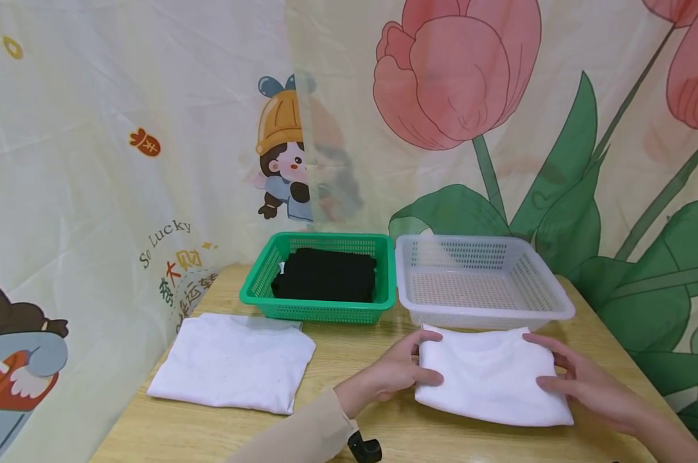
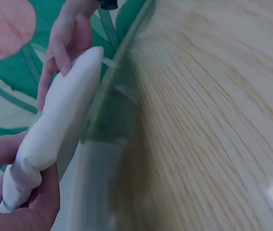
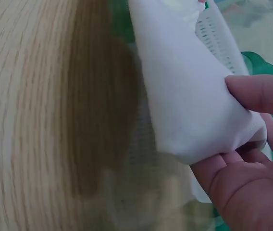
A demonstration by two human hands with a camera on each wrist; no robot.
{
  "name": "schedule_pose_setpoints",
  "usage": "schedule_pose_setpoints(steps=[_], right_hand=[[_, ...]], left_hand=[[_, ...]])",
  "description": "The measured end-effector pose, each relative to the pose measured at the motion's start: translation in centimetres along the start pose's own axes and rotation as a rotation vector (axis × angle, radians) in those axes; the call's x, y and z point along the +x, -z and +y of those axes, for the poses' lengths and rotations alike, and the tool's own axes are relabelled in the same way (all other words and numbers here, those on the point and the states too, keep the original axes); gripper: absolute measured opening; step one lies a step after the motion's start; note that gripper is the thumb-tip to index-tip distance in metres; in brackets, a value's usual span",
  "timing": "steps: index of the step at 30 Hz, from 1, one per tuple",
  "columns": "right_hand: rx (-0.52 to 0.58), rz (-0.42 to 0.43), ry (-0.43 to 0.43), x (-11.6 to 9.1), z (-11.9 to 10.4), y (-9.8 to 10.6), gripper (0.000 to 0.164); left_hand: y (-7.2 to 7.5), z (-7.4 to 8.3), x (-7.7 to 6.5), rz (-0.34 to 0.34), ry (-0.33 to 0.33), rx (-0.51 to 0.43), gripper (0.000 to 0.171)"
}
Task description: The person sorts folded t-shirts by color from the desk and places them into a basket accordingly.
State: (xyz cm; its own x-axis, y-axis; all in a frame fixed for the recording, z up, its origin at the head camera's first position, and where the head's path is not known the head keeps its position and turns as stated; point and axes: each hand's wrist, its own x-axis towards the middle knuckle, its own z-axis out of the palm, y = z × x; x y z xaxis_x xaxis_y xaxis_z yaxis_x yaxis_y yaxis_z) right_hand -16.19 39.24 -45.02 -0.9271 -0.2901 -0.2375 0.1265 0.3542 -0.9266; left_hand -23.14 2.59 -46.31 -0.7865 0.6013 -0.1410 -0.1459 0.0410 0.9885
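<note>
Both hands hold a folded white garment point(image 1: 490, 379) above the table, in front of the white basket. At its left edge the left hand point(image 1: 398, 370) grips it, thumb on the near face and fingers around the side. The right hand point(image 1: 594, 386) pinches the opposite edge in the same way. In the left wrist view the garment point(image 2: 62, 113) appears edge-on as a thick, soft fold between the hands. The right wrist view has the thumb on one face of the garment point(image 3: 189, 96) and the other fingers beneath. A second folded white garment point(image 1: 233, 363) lies flat at the table's left.
A green plastic basket point(image 1: 317, 312) holding folded black cloth point(image 1: 328, 276) stands at the back of the wooden table point(image 1: 349, 360). Beside it, on the right, is a white plastic basket point(image 1: 482, 315). A printed curtain point(image 1: 349, 161) hangs right behind the baskets.
</note>
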Motion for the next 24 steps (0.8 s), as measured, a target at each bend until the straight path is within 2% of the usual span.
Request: schedule_pose_setpoints(steps=[6, 9, 12, 17, 24], right_hand=[[0.041, -0.060, 0.098, -2.4, -1.8, 2.4, 0.070], [0.016, -0.015, 0.152, -3.0, -3.4, 3.4, 0.069], [-0.044, 0.075, 0.189, -3.1, -5.2, 4.1, 0.071], [-0.150, 0.180, 0.223, -2.2, -7.5, 5.3, 0.074], [-0.208, 0.222, 0.252, 0.8, -9.6, 7.0, 0.077]], left_hand=[[-1.4, 3.3, -1.0, -0.047, -0.053, 0.014, 0.069], [-1.7, 5.4, -1.2, -0.055, -0.084, 0.030, 0.068], [-1.8, 7.4, -0.9, -0.042, -0.118, 0.045, 0.068], [-1.3, 9.8, 0.8, 0.014, -0.150, 0.074, 0.069], [0.0, 11.6, 4.4, 0.100, -0.188, 0.185, 0.069]])
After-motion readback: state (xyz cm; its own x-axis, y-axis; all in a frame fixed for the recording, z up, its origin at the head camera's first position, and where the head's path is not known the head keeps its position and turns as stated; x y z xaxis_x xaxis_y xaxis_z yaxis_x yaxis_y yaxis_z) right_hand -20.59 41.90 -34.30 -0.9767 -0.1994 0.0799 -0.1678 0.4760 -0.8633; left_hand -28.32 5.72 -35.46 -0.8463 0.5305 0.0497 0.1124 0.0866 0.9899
